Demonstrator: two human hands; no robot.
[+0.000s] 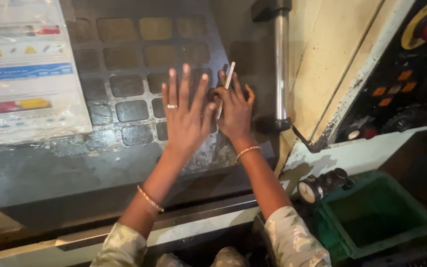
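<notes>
Dark, grimy metal machine door [124, 163] with a grid of square window panes. Left hand [186, 116] lies flat on it, grip released. Right hand [234, 111] grasps a thin silvery metal strip [228, 81] against the door. Green plastic bin [376, 212] at lower right.

Pale floral sleeves [292, 240], gold bangles [247, 151], one ring [172, 106].

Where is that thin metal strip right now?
In the head view, the thin metal strip stands nearly upright in the right hand, just right of the flat left hand, against the dark machine door.
</notes>
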